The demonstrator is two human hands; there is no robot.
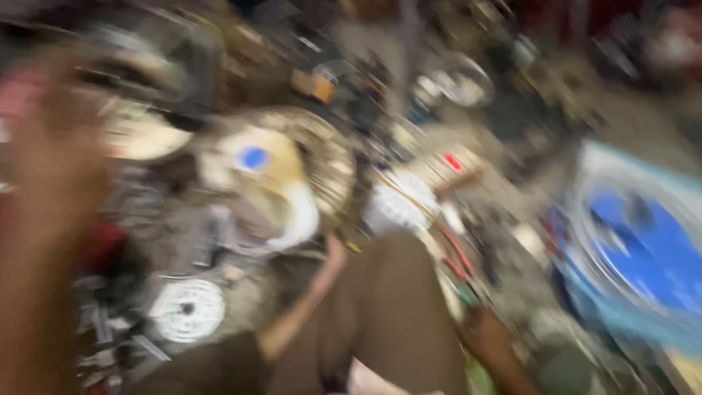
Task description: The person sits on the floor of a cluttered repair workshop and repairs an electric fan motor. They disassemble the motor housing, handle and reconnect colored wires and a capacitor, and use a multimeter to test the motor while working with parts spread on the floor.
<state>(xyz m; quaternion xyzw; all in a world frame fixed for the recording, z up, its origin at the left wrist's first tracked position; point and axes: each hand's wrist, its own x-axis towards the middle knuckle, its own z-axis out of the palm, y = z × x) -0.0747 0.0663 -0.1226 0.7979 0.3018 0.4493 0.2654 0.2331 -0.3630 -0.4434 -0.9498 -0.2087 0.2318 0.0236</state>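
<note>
Left of the cream motor housing, the blurred left hand is raised, its grip unreadable. Below-right of the housing, the right hand touches coloured wires, grip unclear; they could snag.

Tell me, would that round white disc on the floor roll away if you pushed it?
Probably not: the round white disc seems to lie flat among clutter, so it would likely slide rather than roll. It looks thin, so perhaps light. The picture is too blurred to judge its material.
</note>
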